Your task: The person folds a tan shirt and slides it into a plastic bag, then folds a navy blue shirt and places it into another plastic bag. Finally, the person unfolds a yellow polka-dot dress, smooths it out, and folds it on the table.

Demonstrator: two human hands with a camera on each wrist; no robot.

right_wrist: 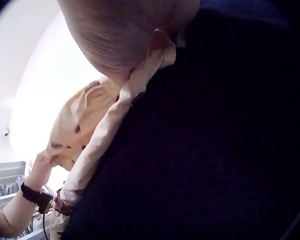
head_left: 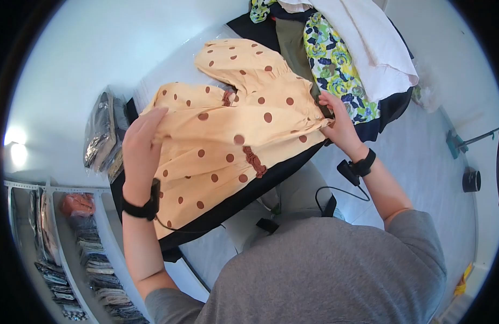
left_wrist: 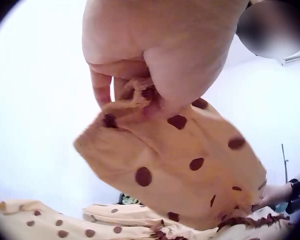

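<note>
A pale yellow polka-dot dress [head_left: 217,135] with brown spots and brown ruffled bands is spread over a black cloth [head_left: 206,235]. My left hand [head_left: 144,143] pinches a raised fold at the dress's left side. In the left wrist view, thumb and fingers of that left hand [left_wrist: 155,55] hold gathered fabric, and spotted cloth [left_wrist: 175,155] hangs below. At the other end, my right hand [head_left: 341,124] grips the dress's edge. The right wrist view has the right hand [right_wrist: 135,35] at a pale strip of the dress [right_wrist: 110,115]; its fingertips are mostly hidden.
Beyond the right hand lie a green-and-blue floral garment [head_left: 335,65], a white cloth [head_left: 373,48] and dark clothes. Bagged clothes [head_left: 102,132] stand at the left. Shelves [head_left: 103,216] of packed garments are at the lower left. A black cup-like object [head_left: 471,179] is at the far right.
</note>
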